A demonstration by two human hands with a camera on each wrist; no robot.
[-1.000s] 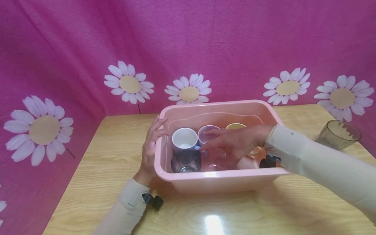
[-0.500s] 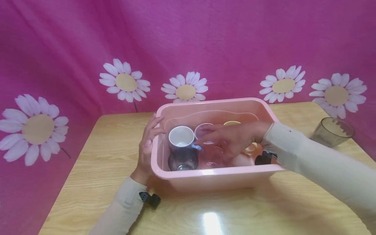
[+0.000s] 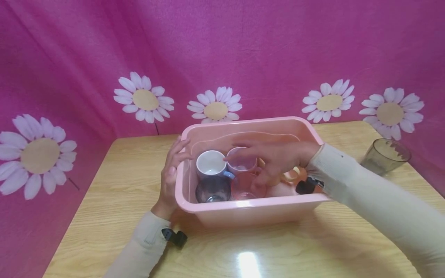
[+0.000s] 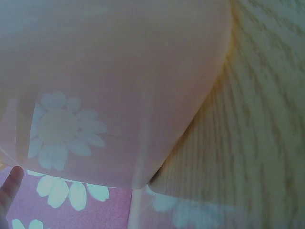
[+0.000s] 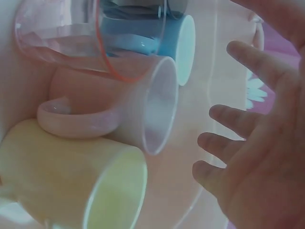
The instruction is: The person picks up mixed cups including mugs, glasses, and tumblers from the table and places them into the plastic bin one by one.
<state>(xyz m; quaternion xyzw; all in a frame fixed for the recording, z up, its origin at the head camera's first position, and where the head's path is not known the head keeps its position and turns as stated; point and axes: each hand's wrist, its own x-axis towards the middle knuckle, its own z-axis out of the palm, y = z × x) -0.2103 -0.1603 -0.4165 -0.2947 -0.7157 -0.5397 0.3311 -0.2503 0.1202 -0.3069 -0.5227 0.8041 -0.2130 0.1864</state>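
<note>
My left hand (image 3: 168,177) grips the left rim of a pink plastic tub (image 3: 250,202), fingers bent over the edge. One fingertip (image 4: 12,183) shows beside the tub wall in the left wrist view. Over the cups inside hovers my right hand (image 3: 278,156), its fingers spread and holding nothing. Beneath and around it stand a blue mug with a white inside (image 3: 210,162), a pale purple mug (image 5: 159,107), a dark glass (image 3: 213,189) and a clear reddish glass (image 3: 245,189). A yellow mug (image 5: 71,162) is mostly hidden by the right hand in the head view.
A smoky drinking glass (image 3: 386,156) stands on the wooden table (image 3: 114,200), right of the tub and behind the right forearm. A magenta cloth (image 3: 264,58) with white daisies hangs behind the table.
My right hand has shifted slightly left and back over the mugs, fingers still spread. The left hand keeps its place on the rim. The whole scene drifts a little left in view.
</note>
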